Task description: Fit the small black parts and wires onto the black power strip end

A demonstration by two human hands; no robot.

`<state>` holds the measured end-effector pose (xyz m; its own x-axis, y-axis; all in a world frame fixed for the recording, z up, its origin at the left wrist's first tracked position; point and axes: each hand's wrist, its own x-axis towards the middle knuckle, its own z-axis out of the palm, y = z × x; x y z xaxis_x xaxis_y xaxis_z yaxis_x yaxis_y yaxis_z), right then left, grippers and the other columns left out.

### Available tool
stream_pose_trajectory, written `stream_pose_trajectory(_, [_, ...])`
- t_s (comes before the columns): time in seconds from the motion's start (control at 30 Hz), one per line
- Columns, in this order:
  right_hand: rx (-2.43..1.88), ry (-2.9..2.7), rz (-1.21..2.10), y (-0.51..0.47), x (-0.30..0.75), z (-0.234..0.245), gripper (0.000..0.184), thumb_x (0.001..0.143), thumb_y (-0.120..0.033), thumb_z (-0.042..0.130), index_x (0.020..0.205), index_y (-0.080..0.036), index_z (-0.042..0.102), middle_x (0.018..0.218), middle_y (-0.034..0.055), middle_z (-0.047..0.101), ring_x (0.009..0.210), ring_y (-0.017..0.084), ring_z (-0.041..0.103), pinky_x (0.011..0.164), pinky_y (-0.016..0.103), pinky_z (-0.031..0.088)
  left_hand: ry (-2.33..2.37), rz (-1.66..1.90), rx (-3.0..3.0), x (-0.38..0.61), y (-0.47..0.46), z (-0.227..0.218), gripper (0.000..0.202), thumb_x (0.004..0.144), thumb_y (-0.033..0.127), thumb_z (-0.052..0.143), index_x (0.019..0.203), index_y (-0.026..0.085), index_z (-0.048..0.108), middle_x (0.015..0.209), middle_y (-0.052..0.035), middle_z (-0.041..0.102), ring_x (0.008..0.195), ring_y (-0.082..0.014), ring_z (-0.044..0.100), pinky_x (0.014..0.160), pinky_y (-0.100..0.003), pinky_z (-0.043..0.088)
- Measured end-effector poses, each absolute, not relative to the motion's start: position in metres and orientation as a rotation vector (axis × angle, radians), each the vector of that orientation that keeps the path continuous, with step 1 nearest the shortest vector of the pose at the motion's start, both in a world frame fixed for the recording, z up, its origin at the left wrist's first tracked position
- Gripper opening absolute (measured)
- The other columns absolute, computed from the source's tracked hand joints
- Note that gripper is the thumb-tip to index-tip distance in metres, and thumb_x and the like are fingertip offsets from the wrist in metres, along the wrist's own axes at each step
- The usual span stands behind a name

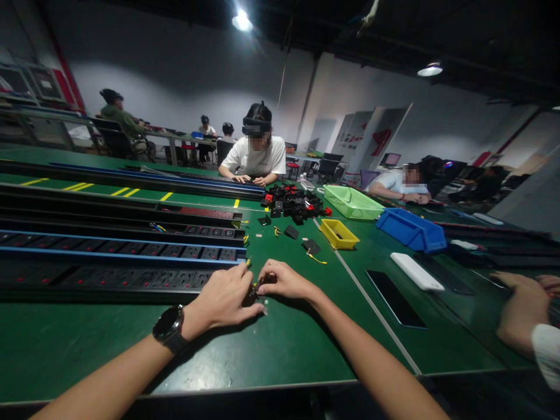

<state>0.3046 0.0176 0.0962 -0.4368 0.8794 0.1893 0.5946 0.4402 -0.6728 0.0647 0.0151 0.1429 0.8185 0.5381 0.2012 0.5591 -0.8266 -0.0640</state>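
Observation:
My left hand [225, 297], with a black watch [170, 328] on its wrist, and my right hand [280, 279] meet on the green table [271, 350]. Both have their fingers pinched together on a small dark part with a yellow wire [254, 289], at the end of the nearest black power strip [109, 280]. The part is mostly hidden by my fingers. More long power strips [122, 248] lie side by side to the left.
A heap of black and red parts [293, 204], a yellow bin [339, 233], a green basket [352, 201] and a blue bin [411, 229] stand further back. A white bar [416, 271] and a black phone [396, 298] lie at right. Another person's hand [522, 312] rests far right.

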Motion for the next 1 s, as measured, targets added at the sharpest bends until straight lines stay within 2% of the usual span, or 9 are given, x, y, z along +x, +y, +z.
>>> stream_pose_trajectory(0.1, [-1.248, -2.166, 0.594, 0.017, 0.298, 0.090, 0.011, 0.085, -0.023, 0.084, 0.093, -0.020, 0.076, 0.090, 0.0005, 0.064, 0.086, 0.017, 0.059, 0.075, 0.025, 0.043, -0.879, -0.279, -2.861, 0.065, 0.015, 0.141, 0.030, 0.098, 0.045, 0.055, 0.101, 0.016, 0.062, 0.106, -0.0121, 0.065, 0.092, -0.0268, 0.066, 0.072, -0.036, 0.051])
stream_pose_trajectory(0.27, [-1.268, -2.156, 0.451, 0.013, 0.291, 0.089, 0.006, 0.087, -0.018, 0.080, 0.090, -0.019, 0.074, 0.085, 0.0002, 0.065, 0.082, 0.016, 0.060, 0.073, 0.025, 0.041, -0.899, -0.295, -2.835, 0.066, 0.016, 0.138, 0.017, 0.097, 0.028, 0.050, 0.099, 0.016, 0.062, 0.103, -0.0115, 0.065, 0.088, -0.0248, 0.066, 0.070, -0.035, 0.050])
stream_pose_trajectory(1.0, [-1.363, -2.235, 0.466, 0.010, 0.290, 0.100, 0.008, 0.089, -0.025, 0.077, 0.092, -0.018, 0.076, 0.082, 0.0002, 0.069, 0.073, 0.013, 0.059, 0.066, 0.023, 0.035, -0.953, -0.278, -2.812, 0.069, 0.016, 0.135, 0.016, 0.095, 0.029, 0.053, 0.093, 0.018, 0.065, 0.097, -0.0085, 0.068, 0.086, -0.0234, 0.068, 0.067, -0.033, 0.049])
